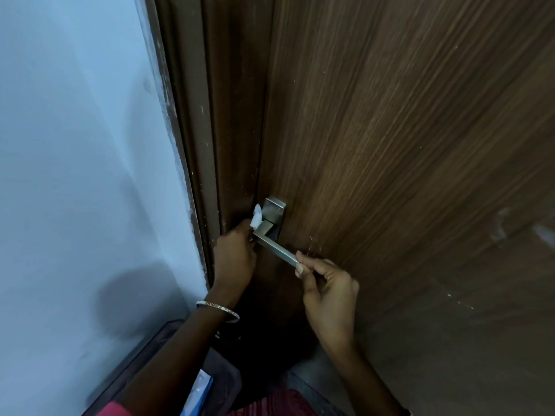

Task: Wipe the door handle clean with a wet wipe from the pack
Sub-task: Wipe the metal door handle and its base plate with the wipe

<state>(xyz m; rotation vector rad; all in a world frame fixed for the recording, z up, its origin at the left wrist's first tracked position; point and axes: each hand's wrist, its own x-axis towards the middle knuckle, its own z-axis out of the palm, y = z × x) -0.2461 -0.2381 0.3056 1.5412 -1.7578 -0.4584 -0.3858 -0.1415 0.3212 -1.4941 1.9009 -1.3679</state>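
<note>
A silver lever door handle (274, 246) with a square back plate (274, 209) sits on the brown wooden door (390, 145). My left hand (235, 255) holds a small white wet wipe (257, 217) bunched against the neck of the handle, where the lever meets the plate. My right hand (326, 291) pinches the free end of the lever between thumb and fingers. A blue and white object (199, 391), perhaps the wipe pack, lies low on the floor, partly hidden by my left forearm.
A pale blue wall (84, 175) fills the left side, and the dark door frame (210, 130) runs between wall and door. A bangle (217, 309) circles my left wrist. Red cloth (270, 405) shows at the bottom edge.
</note>
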